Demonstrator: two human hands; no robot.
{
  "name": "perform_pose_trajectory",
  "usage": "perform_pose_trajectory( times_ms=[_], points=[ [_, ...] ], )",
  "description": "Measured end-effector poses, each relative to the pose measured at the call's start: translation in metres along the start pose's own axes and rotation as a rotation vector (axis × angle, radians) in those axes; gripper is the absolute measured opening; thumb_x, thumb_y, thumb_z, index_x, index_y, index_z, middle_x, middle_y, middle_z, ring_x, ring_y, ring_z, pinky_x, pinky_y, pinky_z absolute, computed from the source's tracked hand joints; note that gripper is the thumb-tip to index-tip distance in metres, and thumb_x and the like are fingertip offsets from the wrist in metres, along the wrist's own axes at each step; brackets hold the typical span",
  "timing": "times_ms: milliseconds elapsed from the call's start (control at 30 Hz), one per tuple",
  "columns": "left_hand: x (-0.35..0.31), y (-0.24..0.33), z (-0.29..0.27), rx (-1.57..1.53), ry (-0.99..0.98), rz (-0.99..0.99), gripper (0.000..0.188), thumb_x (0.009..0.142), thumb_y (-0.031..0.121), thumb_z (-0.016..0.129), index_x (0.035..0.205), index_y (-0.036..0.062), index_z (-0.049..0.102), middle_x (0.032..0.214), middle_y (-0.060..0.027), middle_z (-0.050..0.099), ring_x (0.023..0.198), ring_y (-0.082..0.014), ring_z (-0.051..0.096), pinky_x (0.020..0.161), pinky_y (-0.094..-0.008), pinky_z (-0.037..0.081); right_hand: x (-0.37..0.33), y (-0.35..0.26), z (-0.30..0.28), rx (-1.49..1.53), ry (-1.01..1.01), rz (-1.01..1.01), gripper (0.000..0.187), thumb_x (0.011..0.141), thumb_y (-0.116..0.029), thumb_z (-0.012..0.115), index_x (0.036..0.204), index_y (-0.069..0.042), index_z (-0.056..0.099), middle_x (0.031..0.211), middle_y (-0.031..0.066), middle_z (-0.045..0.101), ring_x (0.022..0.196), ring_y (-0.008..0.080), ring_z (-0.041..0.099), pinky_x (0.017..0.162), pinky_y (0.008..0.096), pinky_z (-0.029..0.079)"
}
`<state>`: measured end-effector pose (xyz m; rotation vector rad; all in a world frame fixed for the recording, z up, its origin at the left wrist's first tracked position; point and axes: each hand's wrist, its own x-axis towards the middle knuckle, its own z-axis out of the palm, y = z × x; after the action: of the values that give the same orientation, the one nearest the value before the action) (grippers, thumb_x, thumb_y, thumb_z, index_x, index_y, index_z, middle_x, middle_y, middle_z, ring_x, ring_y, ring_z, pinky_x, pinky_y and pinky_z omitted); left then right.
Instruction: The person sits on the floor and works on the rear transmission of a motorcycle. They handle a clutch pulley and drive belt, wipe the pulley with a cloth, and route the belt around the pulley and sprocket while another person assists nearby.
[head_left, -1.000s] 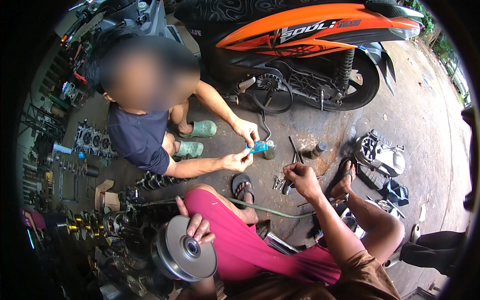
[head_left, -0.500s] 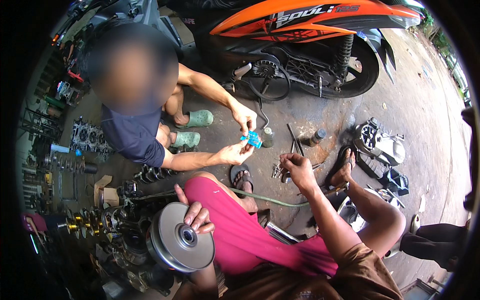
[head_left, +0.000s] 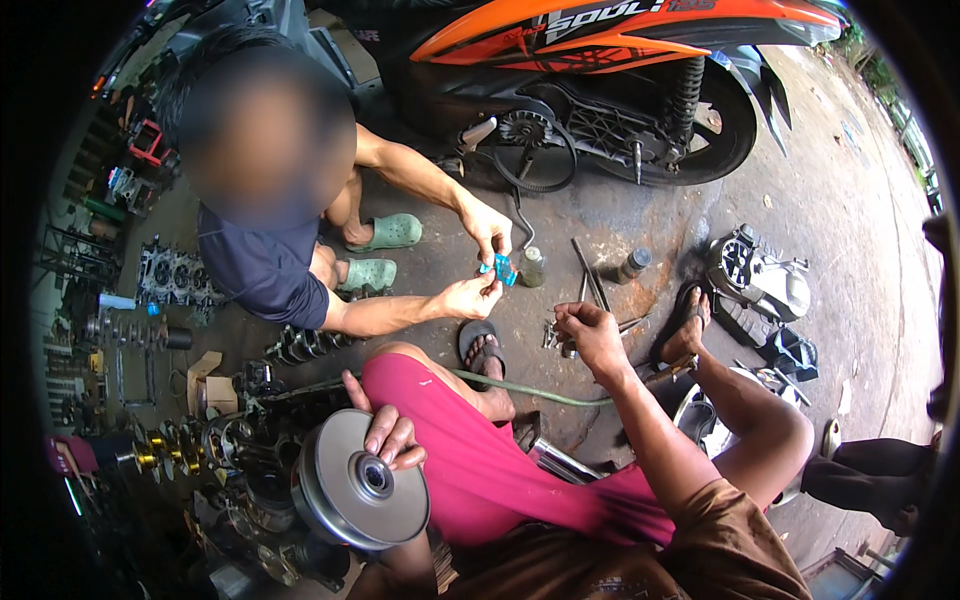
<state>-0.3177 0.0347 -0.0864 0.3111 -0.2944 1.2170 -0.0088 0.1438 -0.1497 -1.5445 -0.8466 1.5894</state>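
Note:
My left hand is wrapped round a grey metal scooter pulley, its fingers lying on the front disc next to the central bearing hole. The pulley is tilted toward me beside my left knee. In front of me my right hand is closed in a pinch above the floor; anything between the fingertips is too small to make out. Across from me a co-worker's two hands hold a small blue packet, a little left of my right hand and apart from it.
An orange and black scooter stands at the back, its drive belt exposed. Loose tools, a jar and a dark can are on the floor. An engine cover lies right; engine parts crowd the left.
My view has shifted slightly. My right hand is still pinched and a touch lower left in the picture. The co-worker's fingers have shifted a little on the blue packet. The pulley stays in my left hand.

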Motion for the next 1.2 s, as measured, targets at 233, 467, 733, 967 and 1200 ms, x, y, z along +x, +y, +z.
perform_pose_trajectory(
  times_ms=[233, 467, 733, 967, 1200],
  points=[
    [0.007, -0.004, 0.031, 0.098, 0.138, 0.048, 0.053, 0.107, 0.025, 0.045, 0.157, 0.0324, 0.027, 0.104, -0.01, 0.062, 0.094, -0.0214, 0.062, 0.07, -0.0357, 0.05, 0.009, 0.02, -0.003, 0.018, 0.003, -0.129, 0.02, 0.095, -0.011, 0.064, 0.11, 0.002, 0.067, 0.084, 0.0051, 0.067, 0.068, 0.0115, 0.061, 0.058, 0.0281, 0.051],
    [0.094, -0.053, 0.033, 0.073, 0.036, 0.056, 0.056, 0.106, 0.023, 0.047, 0.158, 0.0314, 0.025, 0.104, -0.0104, 0.061, 0.093, -0.0219, 0.061, 0.071, -0.0357, 0.05, 0.008, 0.011, -0.008, -0.282, -0.069, -0.056, 0.029, 0.096, -0.03, 0.06, 0.109, -0.006, 0.069, 0.091, 0.0088, 0.071, 0.078, 0.0203, 0.069, 0.076, 0.0359, 0.055],
    [0.116, -0.071, 0.018, 0.046, 0.013, 0.018, 0.06, 0.105, 0.021, 0.049, 0.159, 0.0304, 0.022, 0.104, -0.0109, 0.06, 0.093, -0.0224, 0.06, 0.073, -0.0356, 0.05, 0.018, -0.013, -0.06, -0.255, 0.068, -0.135, 0.027, 0.091, -0.026, 0.065, 0.106, -0.005, 0.071, 0.087, 0.0097, 0.072, 0.078, 0.0208, 0.069, 0.074, 0.037, 0.054],
    [0.117, -0.072, 0.018, 0.032, 0.003, 0.014, 0.064, 0.104, 0.02, 0.051, 0.159, 0.0294, 0.02, 0.104, -0.0113, 0.059, 0.092, -0.0228, 0.06, 0.074, -0.0356, 0.051, 0.018, -0.013, -0.054, -0.261, 0.074, -0.156, 0.033, 0.089, -0.031, 0.067, 0.11, -0.005, 0.072, 0.093, 0.0156, 0.073, 0.087, 0.0287, 0.071, 0.082, 0.0401, 0.053],
    [0.096, -0.059, 0.025, 0.017, 0.029, 0.04, 0.068, 0.103, 0.018, 0.053, 0.16, 0.0285, 0.018, 0.104, -0.0117, 0.058, 0.091, -0.0233, 0.059, 0.075, -0.0355, 0.051, 0.031, -0.004, -0.058, -0.538, 0.11, -0.29, 0.043, 0.089, -0.037, 0.068, 0.122, -0.009, 0.067, 0.113, 0.0176, 0.069, 0.105, 0.0375, 0.066, 0.089, 0.0454, 0.053]
  ],
)
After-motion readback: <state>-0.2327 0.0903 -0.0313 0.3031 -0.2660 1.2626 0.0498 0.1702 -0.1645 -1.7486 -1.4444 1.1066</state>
